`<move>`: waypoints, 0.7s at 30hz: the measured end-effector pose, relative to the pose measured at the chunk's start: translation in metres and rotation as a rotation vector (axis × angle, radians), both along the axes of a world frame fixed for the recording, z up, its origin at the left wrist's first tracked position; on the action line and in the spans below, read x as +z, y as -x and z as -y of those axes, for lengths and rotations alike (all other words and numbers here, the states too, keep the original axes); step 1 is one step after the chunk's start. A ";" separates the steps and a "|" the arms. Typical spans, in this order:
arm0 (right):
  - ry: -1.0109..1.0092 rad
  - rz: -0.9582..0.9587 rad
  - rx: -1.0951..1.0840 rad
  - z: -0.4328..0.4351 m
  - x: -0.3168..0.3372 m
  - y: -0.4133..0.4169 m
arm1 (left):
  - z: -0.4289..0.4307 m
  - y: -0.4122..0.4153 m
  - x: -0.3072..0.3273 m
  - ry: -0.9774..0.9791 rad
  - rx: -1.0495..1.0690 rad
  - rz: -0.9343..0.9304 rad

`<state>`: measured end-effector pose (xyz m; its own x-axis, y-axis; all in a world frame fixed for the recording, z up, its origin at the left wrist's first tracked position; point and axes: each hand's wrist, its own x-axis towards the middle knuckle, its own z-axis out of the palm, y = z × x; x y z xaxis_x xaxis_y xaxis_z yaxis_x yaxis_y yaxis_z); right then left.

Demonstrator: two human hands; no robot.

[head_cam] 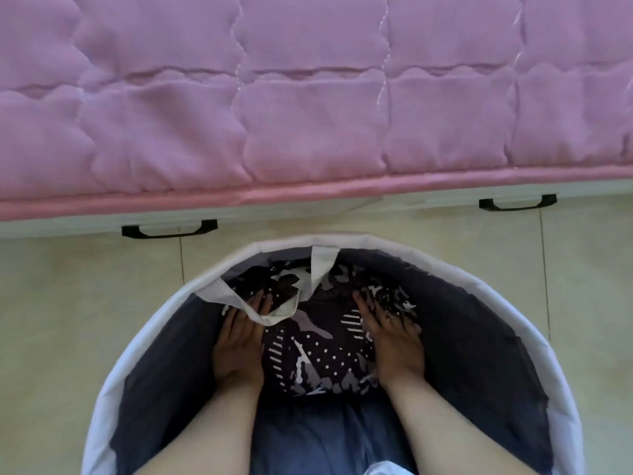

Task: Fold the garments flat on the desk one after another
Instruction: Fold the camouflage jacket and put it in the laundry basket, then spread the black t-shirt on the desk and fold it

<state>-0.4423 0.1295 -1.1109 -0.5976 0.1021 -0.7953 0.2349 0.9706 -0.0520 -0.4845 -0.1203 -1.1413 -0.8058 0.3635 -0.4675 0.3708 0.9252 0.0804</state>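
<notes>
A black, grey and white patterned garment [318, 354] lies bundled inside a round laundry basket [144, 337] with a white rim and dark lining. My left hand [239, 341] lies flat against the bundle's left side, its fingertips partly hidden behind a white basket handle strap [274, 313]. My right hand [394, 344] presses on the bundle's right side with its fingers spread and fairly straight. Both forearms reach down into the basket from the near edge.
A blue cloth [318, 440] lies in the basket below the bundle. Beyond the basket is a bed with a pink quilted cover [308, 97] and white drawers with black handles [169, 229]. Pale floor tiles [68, 303] surround the basket.
</notes>
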 end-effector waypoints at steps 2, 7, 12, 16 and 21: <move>-0.013 -0.068 -0.014 0.001 -0.021 -0.004 | 0.000 -0.002 -0.015 -0.014 -0.026 0.123; -0.007 -0.114 -0.020 -0.001 -0.045 -0.010 | 0.017 -0.031 -0.065 -0.094 -0.015 0.345; 0.002 -0.066 0.003 0.001 -0.038 -0.006 | -0.013 -0.003 -0.036 -0.035 0.065 0.146; 0.090 0.026 -0.175 0.010 0.014 0.005 | -0.025 0.018 0.031 0.185 0.216 0.359; 0.257 -0.044 -0.562 0.017 0.145 0.022 | -0.038 0.047 0.181 0.124 0.220 0.463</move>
